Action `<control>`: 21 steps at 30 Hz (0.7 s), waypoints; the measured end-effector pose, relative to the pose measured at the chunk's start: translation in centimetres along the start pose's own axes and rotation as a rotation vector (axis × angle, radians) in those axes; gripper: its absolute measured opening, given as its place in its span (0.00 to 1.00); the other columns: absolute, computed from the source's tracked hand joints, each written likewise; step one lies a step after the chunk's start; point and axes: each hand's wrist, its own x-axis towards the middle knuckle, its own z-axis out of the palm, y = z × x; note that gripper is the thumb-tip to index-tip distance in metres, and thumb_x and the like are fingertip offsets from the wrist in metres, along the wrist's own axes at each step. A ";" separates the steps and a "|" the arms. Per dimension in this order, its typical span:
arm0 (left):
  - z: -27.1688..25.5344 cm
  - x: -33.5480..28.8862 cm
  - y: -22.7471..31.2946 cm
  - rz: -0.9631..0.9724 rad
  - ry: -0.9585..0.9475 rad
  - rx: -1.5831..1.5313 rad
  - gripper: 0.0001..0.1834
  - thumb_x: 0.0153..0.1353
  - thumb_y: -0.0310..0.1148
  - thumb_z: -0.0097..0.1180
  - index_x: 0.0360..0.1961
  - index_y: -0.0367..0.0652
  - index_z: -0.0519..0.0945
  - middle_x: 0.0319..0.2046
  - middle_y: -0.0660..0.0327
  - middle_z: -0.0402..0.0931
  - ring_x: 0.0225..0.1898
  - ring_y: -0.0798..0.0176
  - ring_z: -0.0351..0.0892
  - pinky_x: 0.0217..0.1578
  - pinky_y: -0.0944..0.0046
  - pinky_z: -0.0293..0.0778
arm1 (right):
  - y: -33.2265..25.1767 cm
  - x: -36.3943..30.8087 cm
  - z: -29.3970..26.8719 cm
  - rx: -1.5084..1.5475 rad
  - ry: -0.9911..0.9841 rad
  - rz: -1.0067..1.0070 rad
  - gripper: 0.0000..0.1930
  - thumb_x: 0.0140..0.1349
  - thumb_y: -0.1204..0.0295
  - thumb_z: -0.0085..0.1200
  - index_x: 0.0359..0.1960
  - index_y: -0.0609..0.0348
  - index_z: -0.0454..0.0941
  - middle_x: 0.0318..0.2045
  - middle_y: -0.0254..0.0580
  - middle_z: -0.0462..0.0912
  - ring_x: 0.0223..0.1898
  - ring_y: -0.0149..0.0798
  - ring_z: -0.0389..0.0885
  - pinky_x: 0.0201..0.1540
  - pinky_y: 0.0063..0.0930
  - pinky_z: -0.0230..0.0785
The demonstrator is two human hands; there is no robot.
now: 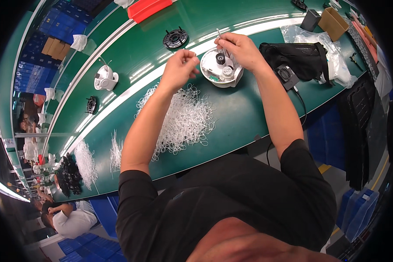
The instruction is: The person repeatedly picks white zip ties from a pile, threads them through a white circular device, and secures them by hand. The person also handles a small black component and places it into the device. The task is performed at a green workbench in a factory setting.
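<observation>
A round white device housing (218, 81) stands on the green bench, its top uncovered. Inside it show a black cylindrical part (220, 58), a white round part (227, 71) and a bit of green circuit board. My right hand (242, 51) is above the housing's far right side, thumb and fingers pinched on a thin pale rod-like piece (218, 32). Just left of the housing, my left hand (180, 70) is held with curled fingers, thumb against them. Whatever it may hold is too small to make out. A heap of white looped cords (187, 120) lies below that hand.
Beyond the hands sit a black ring-shaped part (175, 38) and a red tray (148, 8). Another white device (105, 78) rests on the left. To the right lie a black mesh bag (294, 56), a cabled grey box (287, 77) and clear plastic. A person (74, 220) sits lower left.
</observation>
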 end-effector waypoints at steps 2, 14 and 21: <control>-0.5 0.6 0.3 0.121 0.067 0.009 0.12 0.66 0.31 0.59 0.46 0.34 0.77 0.36 0.59 0.82 0.30 0.69 0.81 0.31 0.68 0.79 | -0.6 0.3 0.2 -0.034 -0.048 0.013 0.13 0.68 0.67 0.53 0.44 0.65 0.83 0.32 0.35 0.85 0.34 0.27 0.80 0.41 0.24 0.72; 1.1 2.7 2.1 0.210 0.102 -0.443 0.12 0.65 0.25 0.60 0.48 0.31 0.78 0.39 0.54 0.83 0.35 0.67 0.82 0.35 0.69 0.80 | -1.0 0.8 1.1 -0.273 -0.069 -0.093 0.11 0.67 0.67 0.52 0.40 0.62 0.82 0.25 0.38 0.82 0.26 0.31 0.78 0.30 0.28 0.70; 2.1 2.9 2.3 0.202 0.062 -0.253 0.11 0.63 0.25 0.62 0.45 0.32 0.81 0.34 0.58 0.84 0.31 0.69 0.81 0.32 0.69 0.79 | -1.7 0.7 0.8 -0.290 -0.114 -0.049 0.12 0.66 0.66 0.53 0.40 0.61 0.83 0.26 0.42 0.83 0.28 0.37 0.80 0.34 0.32 0.71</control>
